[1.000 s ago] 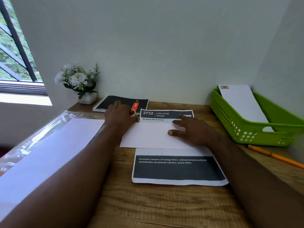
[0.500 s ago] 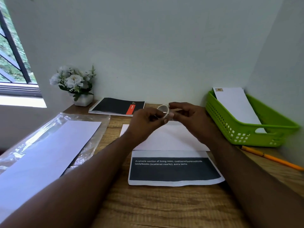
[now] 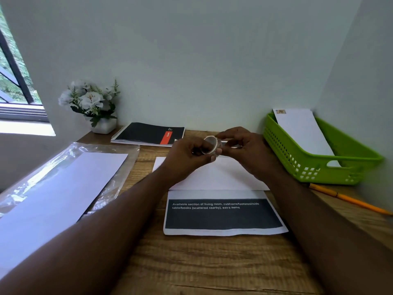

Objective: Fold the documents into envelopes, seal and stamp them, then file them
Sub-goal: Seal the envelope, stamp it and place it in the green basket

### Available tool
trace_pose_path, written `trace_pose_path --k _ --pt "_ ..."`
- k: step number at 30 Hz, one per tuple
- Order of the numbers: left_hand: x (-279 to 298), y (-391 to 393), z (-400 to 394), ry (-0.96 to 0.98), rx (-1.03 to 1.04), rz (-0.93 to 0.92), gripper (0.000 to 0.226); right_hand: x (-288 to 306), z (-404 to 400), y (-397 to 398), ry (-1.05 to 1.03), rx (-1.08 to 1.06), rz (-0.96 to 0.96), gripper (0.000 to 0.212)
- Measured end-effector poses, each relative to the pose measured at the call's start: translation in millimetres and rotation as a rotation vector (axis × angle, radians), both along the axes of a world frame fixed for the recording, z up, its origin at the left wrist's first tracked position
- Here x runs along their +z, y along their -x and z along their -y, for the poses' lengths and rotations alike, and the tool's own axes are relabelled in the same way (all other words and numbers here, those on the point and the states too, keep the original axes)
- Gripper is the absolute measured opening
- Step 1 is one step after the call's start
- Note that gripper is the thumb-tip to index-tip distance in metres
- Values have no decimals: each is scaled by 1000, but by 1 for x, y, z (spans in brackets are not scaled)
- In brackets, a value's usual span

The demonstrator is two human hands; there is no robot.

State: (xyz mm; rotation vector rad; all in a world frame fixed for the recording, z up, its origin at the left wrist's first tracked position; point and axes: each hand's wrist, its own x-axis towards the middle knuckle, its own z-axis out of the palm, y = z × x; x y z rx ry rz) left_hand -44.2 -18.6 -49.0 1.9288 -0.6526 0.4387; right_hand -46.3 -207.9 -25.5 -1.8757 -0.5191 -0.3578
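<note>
I see both hands up above the desk (image 3: 212, 262), mid-frame. L hand (image 3: 187, 155) fingers curled round a small clear tape roll (image 3: 211, 145), thumb under it. R hand (image 3: 244, 150) pinches the roll's far edge w/ thumb + forefinger, other fingers loosely bent. White envelope (image 3: 223, 177) lies flat right below, over top of the printed document (image 3: 221, 213). Green basket (image 3: 308, 165) at right holds a stamped envelope (image 3: 302, 130); yellow pencil (image 3: 348, 200) beside it

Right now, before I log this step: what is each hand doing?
Left hand: fingers curled round the roll of clear tape, holding it above the envelope.
Right hand: fingers pinching the same roll at its edge.
</note>
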Motion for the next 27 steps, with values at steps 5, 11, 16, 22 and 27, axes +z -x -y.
trace_pose_path --k 5,11,16,22,27 --pt "-3 -3 -1 -25 -7 -1 11 -1 0 0 -89 33 3 18" --pt "-1 -4 -2 -31 -21 -20 9 -2 0 -2 -100 42 1 7" --pt "4 -7 -13 58 132 7 11 1 2 -6 -160 66 19 6" --pt "10 -22 -46 55 427 84 20 5 15 -8 -233 29 -16 18" --pt "5 -32 -60 -52 458 -84 19 6 31 -11 -171 -27 -40 18"
